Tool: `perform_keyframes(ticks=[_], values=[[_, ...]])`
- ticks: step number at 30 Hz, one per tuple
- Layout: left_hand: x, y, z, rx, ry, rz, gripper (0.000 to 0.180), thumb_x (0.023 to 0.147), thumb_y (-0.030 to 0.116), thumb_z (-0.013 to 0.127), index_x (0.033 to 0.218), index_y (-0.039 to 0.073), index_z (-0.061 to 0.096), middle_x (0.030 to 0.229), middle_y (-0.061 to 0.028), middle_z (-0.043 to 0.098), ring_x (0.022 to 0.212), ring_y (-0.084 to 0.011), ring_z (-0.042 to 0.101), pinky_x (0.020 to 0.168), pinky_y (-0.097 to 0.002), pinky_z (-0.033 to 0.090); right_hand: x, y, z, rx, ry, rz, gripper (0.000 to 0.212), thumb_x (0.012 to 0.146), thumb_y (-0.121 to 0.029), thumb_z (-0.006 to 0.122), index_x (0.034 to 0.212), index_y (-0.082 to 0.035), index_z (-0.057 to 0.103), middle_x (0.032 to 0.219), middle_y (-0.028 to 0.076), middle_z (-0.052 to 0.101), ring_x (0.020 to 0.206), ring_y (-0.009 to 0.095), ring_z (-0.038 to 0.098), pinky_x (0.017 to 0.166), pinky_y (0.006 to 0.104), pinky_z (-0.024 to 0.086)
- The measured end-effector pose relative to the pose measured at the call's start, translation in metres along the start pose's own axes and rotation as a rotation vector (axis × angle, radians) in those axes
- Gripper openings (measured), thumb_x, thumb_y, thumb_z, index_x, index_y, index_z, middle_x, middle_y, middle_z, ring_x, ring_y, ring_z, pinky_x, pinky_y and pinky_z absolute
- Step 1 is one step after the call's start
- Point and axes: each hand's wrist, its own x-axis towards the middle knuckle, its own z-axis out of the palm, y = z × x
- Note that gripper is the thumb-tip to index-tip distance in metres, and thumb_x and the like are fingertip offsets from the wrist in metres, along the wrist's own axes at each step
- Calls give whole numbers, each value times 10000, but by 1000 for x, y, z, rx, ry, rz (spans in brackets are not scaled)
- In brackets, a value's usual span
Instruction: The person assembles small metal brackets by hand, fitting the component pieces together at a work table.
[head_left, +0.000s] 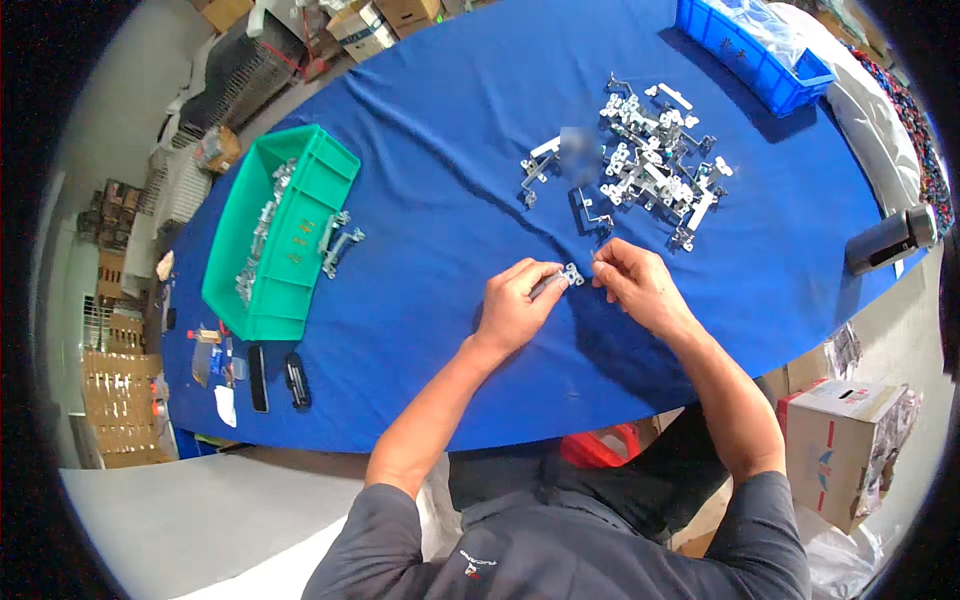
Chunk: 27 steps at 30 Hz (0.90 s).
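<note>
My left hand (515, 303) pinches a small silver metal bracket (571, 275) between thumb and fingers, just above the blue tablecloth (440, 150). Close to its right, my right hand (632, 281) has its fingertips drawn together at the bracket's end; whether it holds a tiny part I cannot tell. Beyond both hands lies a loose pile of silver metal brackets (650, 165). One bent bracket (592, 212) lies apart from the pile, just ahead of my hands.
A green plastic bin (283, 225) with metal parts stands at the left, two assembled pieces (338, 243) beside it. A blue crate (750, 45) sits far right, a dark cylinder (890, 240) at the right edge. Small tools and a phone (258, 378) lie near left. A cardboard box (845, 445) stands on the floor.
</note>
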Motion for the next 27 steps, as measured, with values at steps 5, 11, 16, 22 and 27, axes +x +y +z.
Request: perform_keyframes(ticks=[5,11,16,22,27], values=[[-11,1,-15,294,44,192,327,861,130,709,1158,-2,680,1059,-165,684,939,-283,672,840,-335,527,0,15,-3,-671,45,-316,138,898,-148,570,941,-18,588,851,213,687,764,390,683,642,493,544],[-33,-10,-18,-52,248,-195,247,922,98,639,1139,-9,686,1057,-124,701,933,-199,690,827,-308,538,-6,11,5,-865,26,-349,124,853,-85,539,963,-35,567,861,192,663,752,386,691,618,482,564],[-30,-9,-13,113,196,-86,227,898,98,665,1093,-11,704,1040,-129,703,939,-218,688,837,-321,533,-9,14,7,-902,10,-363,145,829,-86,577,965,-35,589,904,182,680,779,347,712,618,463,575],[-33,-15,-15,-67,188,-109,292,884,95,677,1152,-22,676,1091,-141,679,980,-230,665,876,-332,518,-15,14,6,-858,47,-383,175,815,-84,607,975,-27,565,928,167,666,835,341,701,657,459,565],[-28,-6,-16,122,107,-40,366,842,175,724,1149,-19,673,1091,-140,678,1022,-265,630,894,-370,507,-19,38,-1,-870,364,-558,150,789,-82,605,909,-50,522,796,111,569,736,280,646,584,399,540]])
